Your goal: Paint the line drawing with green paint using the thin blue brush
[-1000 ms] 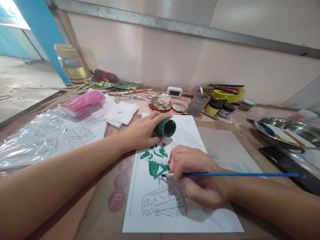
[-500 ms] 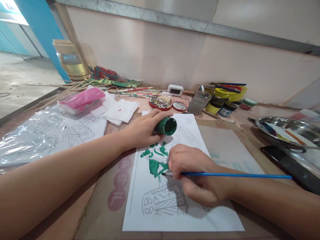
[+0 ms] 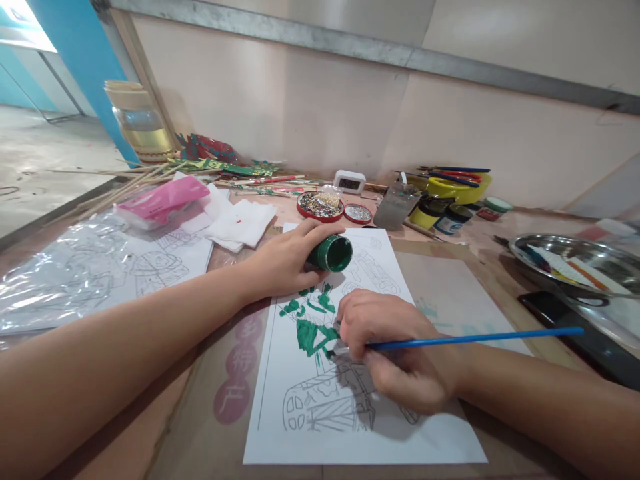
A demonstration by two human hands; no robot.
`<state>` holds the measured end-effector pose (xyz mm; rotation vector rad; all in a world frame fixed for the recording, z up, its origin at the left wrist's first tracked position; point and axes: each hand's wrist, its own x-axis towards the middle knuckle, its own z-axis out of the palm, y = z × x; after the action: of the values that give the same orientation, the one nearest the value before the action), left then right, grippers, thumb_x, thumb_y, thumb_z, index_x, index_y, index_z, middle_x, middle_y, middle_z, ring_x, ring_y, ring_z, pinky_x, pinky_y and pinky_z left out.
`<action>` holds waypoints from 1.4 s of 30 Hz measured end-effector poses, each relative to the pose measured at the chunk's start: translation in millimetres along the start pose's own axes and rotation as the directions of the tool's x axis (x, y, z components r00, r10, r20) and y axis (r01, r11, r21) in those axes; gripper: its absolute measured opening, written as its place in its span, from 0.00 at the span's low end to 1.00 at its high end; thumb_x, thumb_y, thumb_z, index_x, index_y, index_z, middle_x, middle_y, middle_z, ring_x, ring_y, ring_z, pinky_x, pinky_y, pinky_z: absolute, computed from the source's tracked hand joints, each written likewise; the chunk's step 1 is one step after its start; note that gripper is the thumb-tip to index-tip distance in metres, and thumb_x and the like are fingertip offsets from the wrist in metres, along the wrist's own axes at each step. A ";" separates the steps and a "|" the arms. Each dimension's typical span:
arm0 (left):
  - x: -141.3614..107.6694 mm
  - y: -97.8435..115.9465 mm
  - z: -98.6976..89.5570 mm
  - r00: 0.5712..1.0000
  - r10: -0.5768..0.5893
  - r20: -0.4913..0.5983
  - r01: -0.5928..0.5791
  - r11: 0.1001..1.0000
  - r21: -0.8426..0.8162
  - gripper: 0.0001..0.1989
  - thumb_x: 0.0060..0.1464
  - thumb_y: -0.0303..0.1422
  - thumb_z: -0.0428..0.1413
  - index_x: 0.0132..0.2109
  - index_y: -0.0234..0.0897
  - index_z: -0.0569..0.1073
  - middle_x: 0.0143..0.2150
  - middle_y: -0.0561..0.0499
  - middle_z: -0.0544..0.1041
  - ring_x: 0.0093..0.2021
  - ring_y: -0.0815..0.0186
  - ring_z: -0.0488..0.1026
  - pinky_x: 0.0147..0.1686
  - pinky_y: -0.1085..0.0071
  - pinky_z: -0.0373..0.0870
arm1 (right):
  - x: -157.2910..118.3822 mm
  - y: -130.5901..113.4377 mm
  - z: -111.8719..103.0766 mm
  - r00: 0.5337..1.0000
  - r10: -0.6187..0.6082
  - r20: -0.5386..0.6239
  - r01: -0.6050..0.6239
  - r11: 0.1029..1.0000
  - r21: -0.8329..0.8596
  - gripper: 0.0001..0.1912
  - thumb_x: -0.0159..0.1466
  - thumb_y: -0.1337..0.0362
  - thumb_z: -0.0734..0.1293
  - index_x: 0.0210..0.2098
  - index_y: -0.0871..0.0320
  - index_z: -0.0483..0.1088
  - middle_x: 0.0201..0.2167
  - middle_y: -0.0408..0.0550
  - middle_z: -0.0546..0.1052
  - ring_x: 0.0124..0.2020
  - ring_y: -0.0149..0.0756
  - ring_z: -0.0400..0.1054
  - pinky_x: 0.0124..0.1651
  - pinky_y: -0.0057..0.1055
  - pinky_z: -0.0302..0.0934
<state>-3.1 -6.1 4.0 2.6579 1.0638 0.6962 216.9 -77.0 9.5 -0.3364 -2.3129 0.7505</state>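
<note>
Tilted on its side over the upper part of the paper, a jar of green paint [image 3: 336,253] is gripped by my left hand [image 3: 287,259]. My right hand [image 3: 393,343] pinches a blue paintbrush [image 3: 480,337] near its bristle end, and the handle points right. The brush tip touches the white paper [image 3: 280,447] just under a green painted patch [image 3: 310,337]. Pencil or ink outlines cover the sheet, some filled with green. Below my right hand, part of the drawing is hidden.
Cardboard lies under the paper. Left are a pink packet [image 3: 163,201], tissues [image 3: 240,221] and plastic-covered drawings. Behind stand bead dishes [image 3: 320,205], a small clock [image 3: 349,181], a cup of cloudy water [image 3: 397,203] and paint jars [image 3: 454,219]. A metal bowl [image 3: 525,257] is right.
The brush handle's far end has tilted up, and its tip has shifted slightly right and down on the paper. My left hand still holds the jar in nearly the same place.
</note>
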 end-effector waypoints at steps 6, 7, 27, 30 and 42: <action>0.6 -0.4 0.9 1.000 0.005 -0.005 -0.005 1.000 -0.001 0.35 0.57 0.30 0.58 0.69 0.45 0.57 0.64 0.43 0.66 0.59 0.51 0.73 0.57 0.57 0.70 | -0.1 -0.8 -0.6 1.000 0.019 0.013 -0.018 0.999 -0.047 0.08 0.52 0.73 0.59 0.28 0.54 0.64 0.24 0.45 0.73 0.29 0.38 0.66 0.35 0.36 0.63; 0.6 -0.3 0.9 1.000 0.006 -0.006 -0.006 1.000 0.000 0.35 0.57 0.30 0.58 0.69 0.46 0.57 0.65 0.43 0.66 0.59 0.52 0.73 0.57 0.57 0.70 | 0.1 -1.0 -0.3 1.000 0.015 0.026 -0.014 0.999 -0.035 0.07 0.52 0.73 0.59 0.27 0.54 0.63 0.23 0.45 0.72 0.29 0.38 0.65 0.35 0.36 0.63; 0.6 -0.3 1.3 1.000 0.014 -0.016 -0.013 1.000 0.017 0.36 0.56 0.29 0.59 0.70 0.46 0.56 0.64 0.43 0.67 0.59 0.51 0.73 0.57 0.55 0.71 | -1.6 3.0 -1.2 0.996 -0.048 -0.070 0.051 0.998 0.043 0.09 0.67 0.75 0.65 0.42 0.57 0.72 0.34 0.49 0.81 0.36 0.37 0.76 0.44 0.36 0.70; 0.5 -0.7 1.3 1.000 0.021 -0.020 -0.021 1.000 0.012 0.37 0.56 0.29 0.59 0.70 0.47 0.56 0.64 0.44 0.67 0.59 0.51 0.72 0.57 0.56 0.70 | -1.4 3.2 -2.4 0.996 -0.035 -0.079 0.039 0.998 0.041 0.08 0.67 0.74 0.63 0.41 0.57 0.72 0.33 0.49 0.80 0.36 0.37 0.75 0.42 0.36 0.69; 1.0 -0.3 0.9 1.000 0.003 -0.006 -0.003 1.000 0.031 0.36 0.57 0.30 0.58 0.70 0.46 0.56 0.64 0.43 0.67 0.59 0.50 0.73 0.56 0.56 0.71 | -1.6 1.7 -2.0 0.999 0.008 -0.051 -0.008 1.000 0.003 0.09 0.53 0.74 0.60 0.30 0.55 0.65 0.26 0.45 0.73 0.29 0.38 0.68 0.35 0.36 0.65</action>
<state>-2.2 -5.1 3.5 2.6857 1.0818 0.6944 219.4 -75.5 8.9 -0.3601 -2.2639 0.7404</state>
